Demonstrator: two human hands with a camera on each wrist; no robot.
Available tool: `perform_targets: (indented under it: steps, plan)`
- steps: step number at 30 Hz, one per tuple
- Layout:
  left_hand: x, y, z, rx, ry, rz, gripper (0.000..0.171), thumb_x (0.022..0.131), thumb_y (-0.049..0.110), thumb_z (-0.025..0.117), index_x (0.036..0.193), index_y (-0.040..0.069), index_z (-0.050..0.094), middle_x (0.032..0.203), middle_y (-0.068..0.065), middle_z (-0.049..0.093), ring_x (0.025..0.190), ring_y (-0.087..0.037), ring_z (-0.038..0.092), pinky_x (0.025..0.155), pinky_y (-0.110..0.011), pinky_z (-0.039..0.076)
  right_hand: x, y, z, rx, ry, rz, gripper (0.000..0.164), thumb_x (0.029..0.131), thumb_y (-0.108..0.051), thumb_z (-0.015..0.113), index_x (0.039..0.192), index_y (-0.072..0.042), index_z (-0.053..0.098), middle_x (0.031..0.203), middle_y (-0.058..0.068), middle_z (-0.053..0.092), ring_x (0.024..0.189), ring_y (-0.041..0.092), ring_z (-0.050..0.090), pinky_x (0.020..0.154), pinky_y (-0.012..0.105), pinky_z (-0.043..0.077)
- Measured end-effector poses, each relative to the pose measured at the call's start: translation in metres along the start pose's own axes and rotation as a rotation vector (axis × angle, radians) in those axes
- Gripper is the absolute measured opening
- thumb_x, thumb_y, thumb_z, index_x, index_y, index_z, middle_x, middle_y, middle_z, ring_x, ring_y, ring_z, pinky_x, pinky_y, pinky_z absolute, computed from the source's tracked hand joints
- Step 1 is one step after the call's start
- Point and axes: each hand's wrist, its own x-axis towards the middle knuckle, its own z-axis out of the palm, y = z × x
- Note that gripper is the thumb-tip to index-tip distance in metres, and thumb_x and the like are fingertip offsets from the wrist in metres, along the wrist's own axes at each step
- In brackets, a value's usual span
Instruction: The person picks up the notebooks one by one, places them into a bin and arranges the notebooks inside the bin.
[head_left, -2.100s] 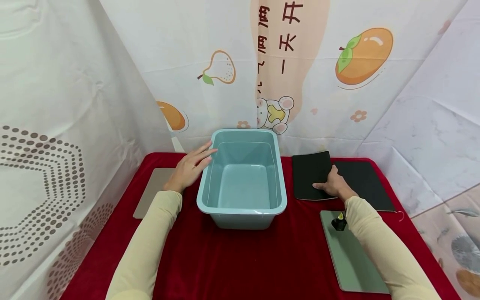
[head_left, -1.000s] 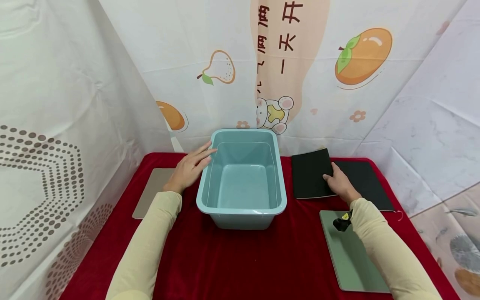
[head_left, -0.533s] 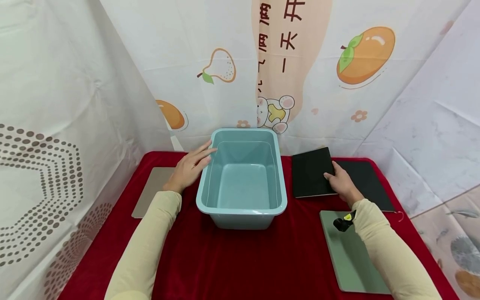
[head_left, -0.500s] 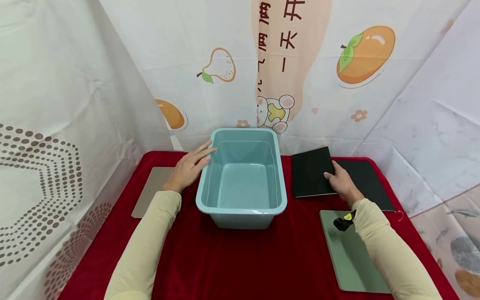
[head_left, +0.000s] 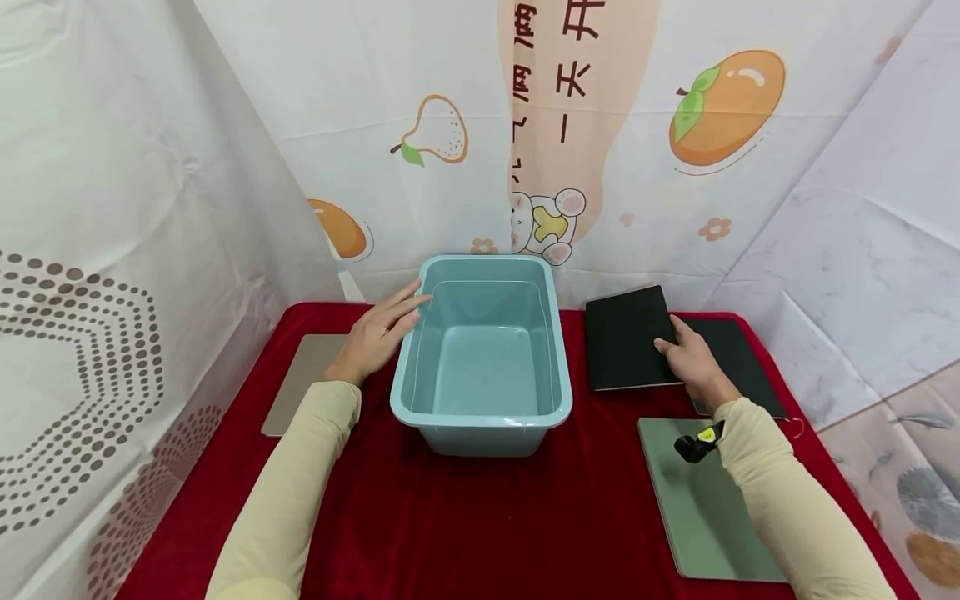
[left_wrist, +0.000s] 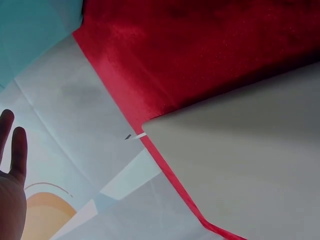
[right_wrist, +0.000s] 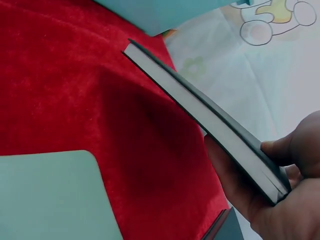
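Above red velvet (head_left: 480,525), the right grip (head_left: 692,358) risked tilting the edge-pinched black rectangular book (head_left: 628,340); the straight-fingered left grip (head_left: 375,335) held nothing.

Glossy plastic tub (head_left: 483,438), matt black notebook (head_left: 627,338), velvety cloth (head_left: 480,529).

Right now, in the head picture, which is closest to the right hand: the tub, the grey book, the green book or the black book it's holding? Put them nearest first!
1. Black book: held in the right hand.
2. Green book: just nearer the person, partly under the forearm.
3. Tub: off to the left, in the middle.
4. Grey book: far left, past the tub.
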Motion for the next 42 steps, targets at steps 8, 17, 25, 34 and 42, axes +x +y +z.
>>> perform_targets:
  steps: [8, 17, 25, 34, 42]
  plan:
    - [0.0, -0.002, 0.001, -0.001, 0.001, -0.008, 0.046, 0.107, 0.054, 0.037, 0.15, 0.042, 0.049, 0.166, 0.024, 0.027, 0.155, -0.021, 0.03, 0.122, -0.061, 0.028, -0.005, -0.011, -0.008, 0.011, 0.023, -0.034, 0.07, 0.111, -0.027, 0.037, 0.164, -0.01, -0.007, 0.166, 0.029, 0.022, 0.113, 0.01, 0.057, 0.081, 0.011, 0.049]
    - [-0.002, -0.001, 0.0, 0.035, 0.008, 0.017, 0.044, 0.108, 0.052, 0.037, 0.15, 0.043, 0.048, 0.166, 0.022, 0.028, 0.154, -0.024, 0.034, 0.122, -0.059, 0.03, -0.009, -0.02, -0.014, 0.062, 0.002, -0.056, 0.07, 0.112, -0.03, 0.036, 0.164, -0.013, -0.007, 0.168, 0.025, 0.021, 0.125, 0.013, 0.054, 0.083, 0.009, 0.048]
    - [-0.003, -0.002, 0.003, 0.032, 0.008, 0.004, 0.043, 0.108, 0.052, 0.036, 0.149, 0.047, 0.047, 0.166, 0.024, 0.027, 0.154, -0.024, 0.033, 0.122, -0.06, 0.029, -0.011, -0.027, -0.018, 0.074, 0.03, -0.067, 0.071, 0.111, -0.029, 0.038, 0.164, -0.014, -0.006, 0.164, 0.029, 0.025, 0.092, -0.015, 0.055, 0.078, 0.011, 0.052]
    - [-0.001, -0.001, 0.002, 0.037, 0.004, 0.005, 0.043, 0.108, 0.053, 0.037, 0.15, 0.047, 0.046, 0.166, 0.024, 0.027, 0.154, -0.023, 0.034, 0.122, -0.059, 0.03, -0.019, -0.038, -0.026, 0.124, 0.029, -0.096, 0.072, 0.111, -0.027, 0.041, 0.165, -0.017, -0.005, 0.129, 0.001, 0.06, 0.085, -0.008, 0.067, 0.075, 0.018, 0.058]
    - [-0.001, 0.0, 0.001, 0.035, 0.005, 0.005, 0.044, 0.108, 0.052, 0.037, 0.15, 0.044, 0.047, 0.166, 0.023, 0.028, 0.154, -0.025, 0.034, 0.122, -0.061, 0.029, -0.022, -0.055, -0.036, 0.174, 0.011, -0.137, 0.072, 0.11, -0.026, 0.044, 0.166, -0.017, 0.001, 0.102, -0.026, 0.063, 0.08, -0.003, 0.071, 0.071, 0.021, 0.06]
